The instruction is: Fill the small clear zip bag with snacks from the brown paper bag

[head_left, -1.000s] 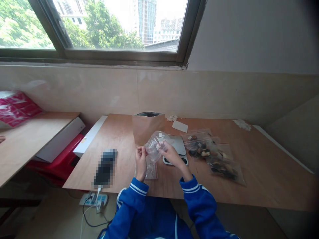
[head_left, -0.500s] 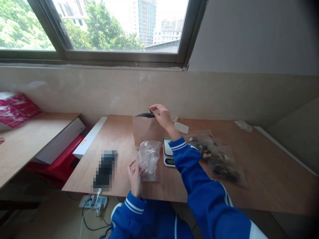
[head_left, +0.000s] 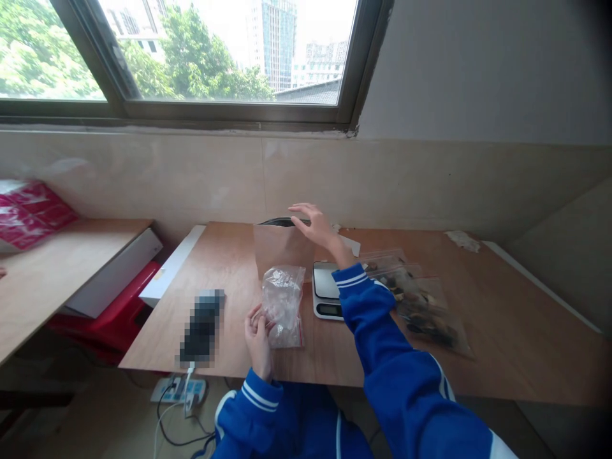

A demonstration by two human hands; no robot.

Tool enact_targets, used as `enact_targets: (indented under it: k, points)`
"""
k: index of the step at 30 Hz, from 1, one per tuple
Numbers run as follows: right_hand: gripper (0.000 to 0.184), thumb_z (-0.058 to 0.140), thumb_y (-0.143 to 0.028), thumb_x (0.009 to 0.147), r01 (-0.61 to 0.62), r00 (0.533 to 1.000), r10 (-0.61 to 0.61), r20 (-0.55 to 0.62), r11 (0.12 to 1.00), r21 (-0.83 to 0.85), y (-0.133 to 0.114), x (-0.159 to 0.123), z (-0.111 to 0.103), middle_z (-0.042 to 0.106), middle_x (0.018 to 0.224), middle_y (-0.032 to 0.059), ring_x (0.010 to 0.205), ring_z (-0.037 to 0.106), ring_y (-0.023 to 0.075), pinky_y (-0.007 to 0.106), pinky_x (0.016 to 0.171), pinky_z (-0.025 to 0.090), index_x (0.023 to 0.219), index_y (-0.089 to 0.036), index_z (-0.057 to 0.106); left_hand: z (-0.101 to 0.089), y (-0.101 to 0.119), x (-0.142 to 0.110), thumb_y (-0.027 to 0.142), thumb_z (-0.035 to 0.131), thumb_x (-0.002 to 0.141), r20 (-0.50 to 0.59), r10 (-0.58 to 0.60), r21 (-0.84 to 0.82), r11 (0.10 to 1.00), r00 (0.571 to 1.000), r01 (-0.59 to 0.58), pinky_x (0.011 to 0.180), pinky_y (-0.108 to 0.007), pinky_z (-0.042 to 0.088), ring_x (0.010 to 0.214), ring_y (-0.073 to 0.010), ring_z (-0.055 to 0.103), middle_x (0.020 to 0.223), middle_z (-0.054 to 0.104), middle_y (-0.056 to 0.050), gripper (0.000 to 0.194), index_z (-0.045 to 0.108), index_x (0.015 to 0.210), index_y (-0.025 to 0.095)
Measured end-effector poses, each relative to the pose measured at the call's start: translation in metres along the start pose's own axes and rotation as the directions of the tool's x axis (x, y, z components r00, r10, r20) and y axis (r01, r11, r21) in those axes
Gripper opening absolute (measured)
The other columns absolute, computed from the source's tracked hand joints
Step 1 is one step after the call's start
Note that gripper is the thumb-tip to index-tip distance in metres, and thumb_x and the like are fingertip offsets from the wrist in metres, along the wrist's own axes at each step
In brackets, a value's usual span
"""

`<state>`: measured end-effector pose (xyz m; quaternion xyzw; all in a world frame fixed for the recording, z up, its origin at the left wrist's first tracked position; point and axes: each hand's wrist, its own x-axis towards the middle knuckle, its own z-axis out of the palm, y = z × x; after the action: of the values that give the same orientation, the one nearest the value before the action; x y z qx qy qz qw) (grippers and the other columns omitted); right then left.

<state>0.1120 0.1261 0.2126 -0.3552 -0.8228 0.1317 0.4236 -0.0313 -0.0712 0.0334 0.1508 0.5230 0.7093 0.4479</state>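
Observation:
My right hand [head_left: 313, 223] hovers over the right end of a brown paper bag [head_left: 280, 245], its fingers stretched apart and nothing between them. The bag stands upright, and a dark lining or content [head_left: 277, 222] shows at its top edge. Lower down, my left hand [head_left: 258, 335] has curled fingers at the left side of a clear plastic zip bag [head_left: 284, 296] and grips it there. Another clear bag with a red seal line [head_left: 291, 338] lies under it. Right of these is a white digital scale [head_left: 327, 287], partly covered by my right sleeve.
Several zip bags with dark dried pieces [head_left: 428, 312] lie to the right. A blurred-out phone-like device [head_left: 201, 326] with a white cable lies at left, above a power strip [head_left: 179, 387]. A white card [head_left: 352, 245] and crumpled tissue [head_left: 463, 240] are near the wall.
My right hand has spread its fingers, and the small dark piece it pinched above the paper bag is gone from them. My left hand stays at the clear bag.

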Motion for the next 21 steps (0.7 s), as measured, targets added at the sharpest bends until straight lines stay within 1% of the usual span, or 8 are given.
enact_targets:
  k: [3, 5, 7, 9, 11, 13, 16, 21]
  points:
    - [0.029, 0.042, -0.038, 0.096, -0.119, 0.967, 0.123, -0.223, 0.992, 0.028, -0.014, -0.034, 0.004, 0.064, 0.105, 0.0081, 0.105, 0.057, 0.0205, 0.036, 0.097, 0.042, 0.101, -0.020, 0.063, 0.001, -0.002, 0.000, 0.031, 0.065, 0.077, 0.025, 0.021, -0.005, 1.000, 0.999, -0.021, 0.074, -0.027, 0.054, 0.078, -0.0121, 0.066, 0.094, 0.065, -0.002, 0.038, 0.055, 0.111, 0.019]
    - [0.033, 0.042, -0.046, 0.095, -0.263, 0.923, 0.278, -0.265, 0.960, 0.093, -0.019, -0.066, 0.015, 0.063, 0.101, 0.0091, 0.098, 0.059, 0.0207, 0.035, 0.091, 0.045, 0.100, -0.019, 0.061, 0.002, -0.002, -0.001, 0.033, 0.065, 0.078, 0.038, 0.050, -0.009, 0.999, 0.998, -0.050, 0.078, -0.028, 0.054, 0.084, -0.0134, 0.067, 0.096, 0.066, -0.003, 0.038, 0.055, 0.113, 0.020]
    - [0.039, 0.049, -0.053, 0.090, -0.431, 0.874, 0.460, -0.156, 0.883, 0.185, -0.019, -0.096, 0.031, 0.064, 0.098, 0.0095, 0.090, 0.060, 0.0206, 0.035, 0.083, 0.047, 0.103, -0.017, 0.058, 0.003, -0.002, -0.003, 0.034, 0.065, 0.078, 0.060, 0.068, -0.015, 0.998, 0.996, -0.067, 0.081, -0.028, 0.053, 0.090, -0.0149, 0.067, 0.099, 0.066, -0.004, 0.040, 0.055, 0.114, 0.020]
    - [0.042, 0.052, -0.056, 0.086, -0.534, 0.840, 0.538, 0.073, 0.793, 0.293, -0.015, -0.118, 0.046, 0.066, 0.090, 0.0070, 0.081, 0.061, 0.0192, 0.033, 0.077, 0.048, 0.098, -0.017, 0.059, 0.004, -0.001, -0.005, 0.034, 0.066, 0.078, 0.076, 0.079, -0.014, 0.997, 0.994, -0.078, 0.082, -0.029, 0.053, 0.093, -0.0159, 0.067, 0.100, 0.067, -0.005, 0.041, 0.055, 0.114, 0.019]
    - [0.041, 0.052, -0.057, 0.084, -0.561, 0.825, 0.533, 0.190, 0.727, 0.397, -0.009, -0.127, 0.057, 0.067, 0.080, 0.0045, 0.075, 0.061, 0.0180, 0.030, 0.071, 0.049, 0.086, -0.017, 0.061, 0.004, 0.002, -0.008, 0.035, 0.068, 0.076, 0.091, 0.071, -0.011, 0.997, 0.993, -0.070, 0.083, -0.030, 0.053, 0.092, -0.0168, 0.068, 0.099, 0.068, -0.006, 0.044, 0.055, 0.115, 0.018]
    - [0.043, 0.051, -0.059, 0.083, -0.541, 0.824, 0.549, 0.138, 0.693, 0.476, -0.004, -0.128, 0.061, 0.065, 0.072, 0.0031, 0.069, 0.060, 0.0173, 0.029, 0.066, 0.048, 0.074, -0.018, 0.059, 0.003, 0.005, -0.010, 0.037, 0.069, 0.076, 0.136, 0.044, -0.017, 0.999, 0.990, -0.042, 0.086, -0.033, 0.052, 0.090, -0.0178, 0.068, 0.099, 0.070, -0.007, 0.048, 0.054, 0.117, 0.017]
    - [0.044, 0.047, -0.063, 0.084, -0.524, 0.799, 0.601, 0.028, 0.672, 0.523, -0.001, -0.124, 0.058, 0.057, 0.057, -0.0005, 0.056, 0.057, 0.0168, 0.029, 0.056, 0.046, 0.073, -0.021, 0.054, 0.000, 0.012, -0.013, 0.038, 0.068, 0.077, 0.241, -0.012, -0.012, 1.000, 0.970, 0.016, 0.090, -0.034, 0.051, 0.093, -0.0188, 0.068, 0.101, 0.071, -0.008, 0.054, 0.050, 0.124, 0.017]
    - [0.045, 0.034, -0.063, 0.091, -0.561, 0.791, 0.611, 0.011, 0.719, 0.410, -0.015, -0.139, 0.059, 0.046, 0.046, -0.0039, 0.039, 0.049, 0.0167, 0.029, 0.044, 0.039, 0.083, -0.024, 0.054, 0.006, 0.023, -0.009, 0.055, 0.052, 0.083, 0.364, -0.158, 0.026, 0.987, 0.918, 0.159, 0.080, -0.033, 0.053, 0.095, -0.0226, 0.067, 0.111, 0.068, -0.014, 0.056, 0.056, 0.122, 0.014]
